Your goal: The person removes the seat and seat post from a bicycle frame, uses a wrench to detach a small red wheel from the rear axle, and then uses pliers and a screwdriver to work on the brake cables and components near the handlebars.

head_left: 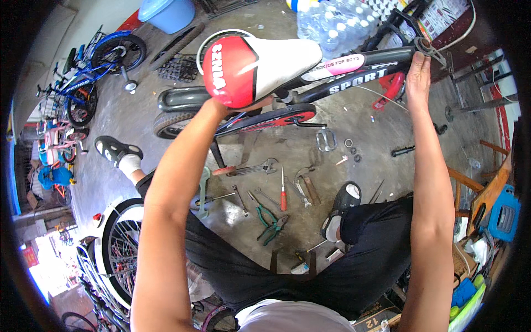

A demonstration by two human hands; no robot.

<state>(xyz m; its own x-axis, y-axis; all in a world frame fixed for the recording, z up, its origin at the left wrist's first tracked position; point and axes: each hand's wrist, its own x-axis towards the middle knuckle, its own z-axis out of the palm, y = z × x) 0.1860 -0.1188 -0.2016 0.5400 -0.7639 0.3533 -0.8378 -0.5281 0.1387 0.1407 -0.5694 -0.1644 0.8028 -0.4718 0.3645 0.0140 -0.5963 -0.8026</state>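
A child's bicycle with a black frame [381, 60] lies across the space ahead of me. Its red and white saddle [287, 54] points right. Beneath the saddle's rear, my left hand [262, 104] is closed on it, most of its fingers hidden. At the frame's front end, my right hand [418, 80] grips the head tube, fingers together and pointing away from me. A grey metal piece [434, 52] sits just beyond those fingertips. The rear tyre [166, 126] and red chain guard [287, 117] show below the saddle.
Between my feet lie green-handled pliers [271, 224], a red screwdriver [284, 200], an adjustable wrench [265, 166] and a hammer [311, 188]. A pedal [326, 140] rests near small rings [355, 157]. Bottles [337, 27], a blue bucket [168, 15] and a blue bicycle [88, 83] stand farther off.
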